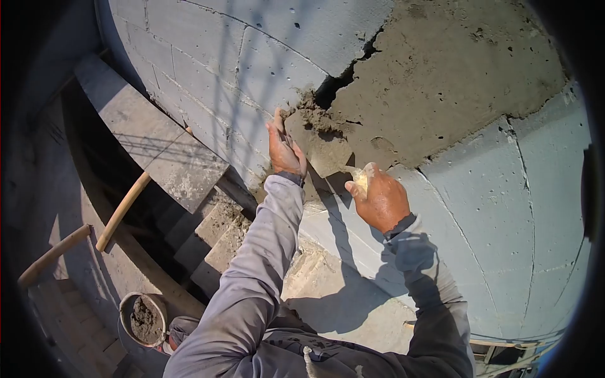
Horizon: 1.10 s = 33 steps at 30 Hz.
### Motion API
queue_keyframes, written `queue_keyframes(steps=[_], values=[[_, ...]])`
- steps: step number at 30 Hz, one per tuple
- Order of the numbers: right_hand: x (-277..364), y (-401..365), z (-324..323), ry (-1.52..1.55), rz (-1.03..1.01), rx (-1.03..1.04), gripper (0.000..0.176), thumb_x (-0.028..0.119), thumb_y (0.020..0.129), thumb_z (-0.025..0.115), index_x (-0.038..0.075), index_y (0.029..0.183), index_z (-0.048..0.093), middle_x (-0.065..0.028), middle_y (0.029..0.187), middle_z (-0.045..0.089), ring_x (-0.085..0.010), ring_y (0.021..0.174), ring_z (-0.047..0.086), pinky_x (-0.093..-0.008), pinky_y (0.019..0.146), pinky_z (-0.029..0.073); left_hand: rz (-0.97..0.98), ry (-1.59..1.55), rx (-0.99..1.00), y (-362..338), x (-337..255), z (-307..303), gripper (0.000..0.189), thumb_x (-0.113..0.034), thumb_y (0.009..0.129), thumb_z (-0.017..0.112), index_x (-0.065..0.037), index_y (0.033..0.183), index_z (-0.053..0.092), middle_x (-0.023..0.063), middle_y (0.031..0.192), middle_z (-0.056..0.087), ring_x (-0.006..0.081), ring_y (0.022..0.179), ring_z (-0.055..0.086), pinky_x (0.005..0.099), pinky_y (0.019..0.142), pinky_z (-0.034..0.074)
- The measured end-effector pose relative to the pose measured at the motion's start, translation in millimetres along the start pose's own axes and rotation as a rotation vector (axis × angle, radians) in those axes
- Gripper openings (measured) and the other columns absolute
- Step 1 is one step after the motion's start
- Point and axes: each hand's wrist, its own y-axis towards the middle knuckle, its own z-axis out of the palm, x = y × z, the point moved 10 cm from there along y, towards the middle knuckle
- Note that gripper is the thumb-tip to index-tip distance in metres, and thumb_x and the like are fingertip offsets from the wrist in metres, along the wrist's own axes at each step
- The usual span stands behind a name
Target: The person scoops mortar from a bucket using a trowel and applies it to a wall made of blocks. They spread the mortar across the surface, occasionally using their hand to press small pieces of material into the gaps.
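My right hand [383, 200] is closed round the pale handle [360, 181] of a trowel. The trowel's mortar-coated blade [330, 155] lies close to the wall, pointing up and left. A rough clump of wet mortar [318, 118] sits above the blade, beside a dark ragged gap. My left hand [287, 150] is to the left of the blade with its fingers stretched upward, their tips at the mortar; part of its palm side is hidden. To the upper right, a broad patch of grey mortar [454, 82] covers the blocks.
Light grey block wall [498, 208] curves across the view. At lower left stands a bucket [162, 315] holding mortar. A board [151, 135] runs along the wall's left side above a dark opening, near curved wooden pieces [123, 211]. Blocks [220, 230] lie below my left sleeve.
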Motion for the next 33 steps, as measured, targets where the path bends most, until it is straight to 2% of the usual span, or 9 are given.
queue_keyframes(steps=[8, 10, 15, 17, 19, 22, 26, 30, 33], values=[[33.2, -36.0, 9.3, 0.065, -0.181, 0.008, 0.058, 0.035, 0.082, 0.061, -0.013, 0.112, 0.048, -0.0279, 0.087, 0.061, -0.0403, 0.077, 0.062, -0.0453, 0.069, 0.050, -0.249, -0.356, -0.176, -6.4, 15.7, -59.0, 0.049, -0.039, 0.097, 0.036, -0.002, 0.128, 0.043, 0.0117, 0.123, 0.050, 0.0308, 0.113, 0.049, 0.0457, 0.096, 0.042], [56.1, -51.1, 7.2, 0.119, -0.297, 0.126, 0.060, 0.037, 0.083, 0.060, -0.014, 0.113, 0.048, -0.0285, 0.087, 0.060, -0.0420, 0.078, 0.061, -0.0457, 0.070, 0.049, -0.056, -0.324, -0.269, -17.2, 2.4, -68.6, 0.044, -0.033, 0.097, 0.039, 0.000, 0.126, 0.043, 0.0148, 0.122, 0.051, 0.0320, 0.113, 0.049, 0.0459, 0.098, 0.042], [74.7, -61.4, 4.1, 0.481, -0.488, 0.513, 0.047, 0.045, 0.083, 0.061, 0.000, 0.096, 0.056, -0.0148, 0.074, 0.058, -0.0331, 0.067, 0.058, -0.0404, 0.063, 0.045, -0.166, -0.306, -0.397, -30.2, -18.7, -116.5, 0.042, -0.029, 0.097, 0.039, 0.001, 0.125, 0.045, 0.0177, 0.127, 0.048, 0.0320, 0.119, 0.047, 0.0444, 0.104, 0.038], [54.9, -44.8, 9.2, 0.521, -0.376, 0.649, 0.045, 0.045, 0.084, 0.060, 0.001, 0.092, 0.054, -0.0100, 0.072, 0.058, -0.0231, 0.064, 0.059, -0.0352, 0.058, 0.046, -0.154, -0.293, -0.323, -33.3, -24.3, -130.5, 0.042, -0.031, 0.096, 0.041, 0.001, 0.123, 0.048, 0.0175, 0.124, 0.051, 0.0305, 0.117, 0.048, 0.0408, 0.100, 0.040], [17.3, -12.9, 19.6, 1.039, -0.040, 0.729, 0.037, 0.038, 0.087, 0.058, 0.002, 0.093, 0.054, -0.0081, 0.070, 0.057, -0.0154, 0.056, 0.056, -0.0281, 0.054, 0.046, -0.192, -0.282, -0.248, -32.3, -20.7, -124.0, 0.045, -0.034, 0.097, 0.038, -0.001, 0.127, 0.046, 0.0160, 0.134, 0.045, 0.0281, 0.125, 0.041, 0.0404, 0.103, 0.034], [-7.0, 18.5, -0.5, 1.048, 0.091, 0.553, 0.034, 0.038, 0.087, 0.057, 0.004, 0.088, 0.052, -0.0044, 0.069, 0.055, -0.0087, 0.054, 0.053, -0.0219, 0.051, 0.044, -0.220, -0.255, -0.311, -32.9, -5.6, -74.7, 0.047, -0.035, 0.097, 0.037, -0.002, 0.130, 0.045, 0.0138, 0.137, 0.042, 0.0263, 0.127, 0.040, 0.0392, 0.105, 0.030], [8.5, -8.3, 13.4, 0.908, -0.070, 0.583, 0.039, 0.040, 0.086, 0.058, 0.002, 0.088, 0.052, -0.0027, 0.066, 0.053, -0.0087, 0.054, 0.052, -0.0239, 0.050, 0.043, -0.169, -0.218, -0.396, -25.8, 13.4, -36.9, 0.046, -0.037, 0.097, 0.035, -0.008, 0.132, 0.045, 0.0122, 0.122, 0.053, 0.0206, 0.108, 0.053, 0.0322, 0.085, 0.046], [-9.4, -23.0, 39.1, 0.818, 0.028, 0.537, 0.040, 0.039, 0.085, 0.059, 0.000, 0.089, 0.054, -0.0041, 0.066, 0.053, -0.0106, 0.055, 0.053, -0.0263, 0.052, 0.043, -0.245, -0.281, 0.022, -10.3, 36.0, -45.1, 0.039, -0.033, 0.096, 0.039, -0.009, 0.125, 0.049, 0.0064, 0.103, 0.061, 0.0229, 0.084, 0.060, 0.0357, 0.072, 0.052], [-28.9, -23.0, 35.7, 0.524, -0.010, 0.335, 0.040, 0.035, 0.083, 0.061, -0.004, 0.091, 0.057, -0.0183, 0.073, 0.062, -0.0319, 0.067, 0.061, -0.0402, 0.062, 0.046, -0.250, -0.211, -0.111, -16.7, 33.6, -49.4, 0.039, -0.031, 0.096, 0.038, -0.008, 0.126, 0.048, 0.0084, 0.104, 0.061, 0.0238, 0.084, 0.061, 0.0373, 0.072, 0.052]])
